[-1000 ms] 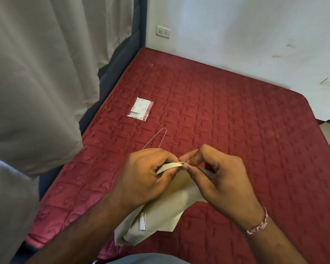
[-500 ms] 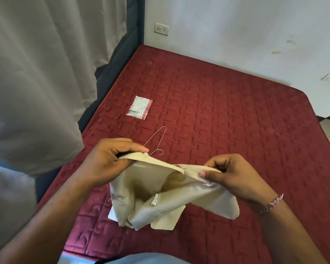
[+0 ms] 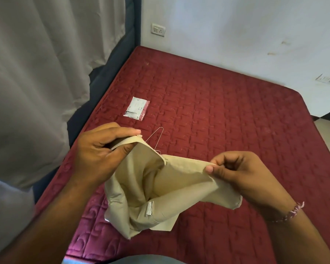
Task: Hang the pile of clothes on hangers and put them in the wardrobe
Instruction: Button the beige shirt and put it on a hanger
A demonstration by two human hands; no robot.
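Holding: both hands pinch a beige garment [image 3: 160, 189] above the bed [image 3: 227, 121].
Left hand [image 3: 101, 151]: fingers curled, thumb and forefinger clamping one edge of the open waistband.
Right hand [image 3: 234, 172]: fingertips nipping the opposite edge, thread bracelet [image 3: 293, 211] on the wrist.
Garment: soft woven cloth, sagging into a pouch, small sewn tag inside.
Hanger [image 3: 156, 136]: thin wire, lying on the quilted maroon mattress just beyond the hands.
Packet [image 3: 136, 109]: flat, rectangular, farther back.

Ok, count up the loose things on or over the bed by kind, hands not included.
Beige garment, held in both hands: 1
Wire hanger: 1
Small packet: 1
Total: 3
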